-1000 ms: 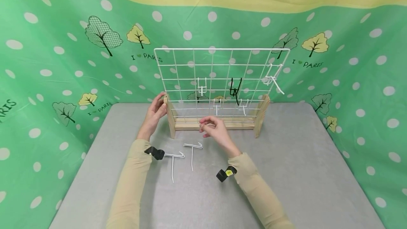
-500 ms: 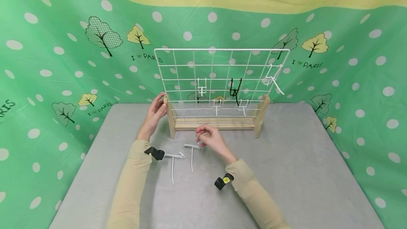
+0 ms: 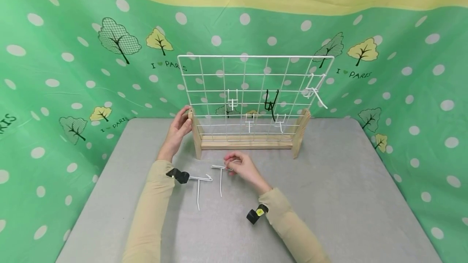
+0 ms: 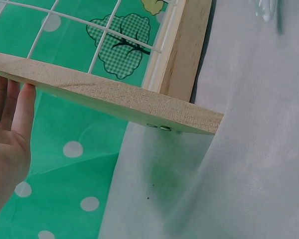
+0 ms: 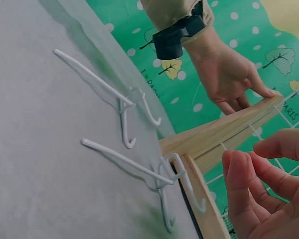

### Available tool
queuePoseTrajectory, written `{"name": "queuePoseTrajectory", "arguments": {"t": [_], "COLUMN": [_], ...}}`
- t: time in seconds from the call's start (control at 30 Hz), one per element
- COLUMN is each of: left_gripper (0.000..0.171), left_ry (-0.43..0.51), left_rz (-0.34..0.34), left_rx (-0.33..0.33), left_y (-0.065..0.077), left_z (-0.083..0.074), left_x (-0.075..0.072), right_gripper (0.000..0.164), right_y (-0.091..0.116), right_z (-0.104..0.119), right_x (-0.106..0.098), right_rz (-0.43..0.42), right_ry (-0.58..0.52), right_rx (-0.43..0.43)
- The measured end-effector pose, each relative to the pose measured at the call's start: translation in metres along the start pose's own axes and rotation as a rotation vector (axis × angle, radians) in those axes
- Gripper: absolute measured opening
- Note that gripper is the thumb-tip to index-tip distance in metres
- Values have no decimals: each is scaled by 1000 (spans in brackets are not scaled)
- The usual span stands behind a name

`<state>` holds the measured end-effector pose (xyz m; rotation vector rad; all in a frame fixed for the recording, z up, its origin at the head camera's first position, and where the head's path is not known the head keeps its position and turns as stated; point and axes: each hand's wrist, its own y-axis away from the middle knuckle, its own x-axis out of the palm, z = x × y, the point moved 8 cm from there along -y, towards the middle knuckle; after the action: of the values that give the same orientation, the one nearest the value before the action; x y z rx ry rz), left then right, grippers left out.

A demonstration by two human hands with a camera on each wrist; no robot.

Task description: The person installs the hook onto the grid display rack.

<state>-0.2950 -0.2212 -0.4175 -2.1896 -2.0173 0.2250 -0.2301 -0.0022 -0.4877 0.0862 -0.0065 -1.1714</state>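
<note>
My left hand (image 3: 176, 135) rests against the left wooden post (image 3: 196, 137) of a white wire grid rack (image 3: 234, 57), its fingertips on the post's outer side in the left wrist view. My right hand (image 3: 245, 169) is over the right end of a white wire display hook (image 3: 221, 182), overlapping it in the head view. From the right wrist, thumb and fingers look bent with a gap and nothing between them. A second white hook (image 3: 198, 195) lies to the left, close to the black left wrist camera (image 3: 178, 175). Both hooks have a long prong and two bent ends.
Several hooks hang on the grid: a black hook (image 3: 269, 104) near the middle, a white hook (image 3: 312, 91) at the right edge, and smaller-looking white ones. A wooden bar (image 3: 248, 145) joins the posts. Green dotted cloth (image 3: 73, 88) surrounds the grey table (image 3: 347, 198).
My right hand has come down from in front of the rack's bottom bar, toward me and slightly left, to the nearer hook. The left hand stays at the post.
</note>
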Motion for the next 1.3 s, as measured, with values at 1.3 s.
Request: {"name": "queuePoseTrajectory", "arguments": {"t": [1.3], "left_gripper": [48], "left_ry": [22], "left_rz": [-11], "left_rx": [23], "left_y": [-7], "left_z": [20], "left_x": [-8], "right_gripper": [26], "right_y": [23], "right_z": [-26], "right_x": [15], "right_rz": [110], "right_ry": [45], "right_rx": [110]}}
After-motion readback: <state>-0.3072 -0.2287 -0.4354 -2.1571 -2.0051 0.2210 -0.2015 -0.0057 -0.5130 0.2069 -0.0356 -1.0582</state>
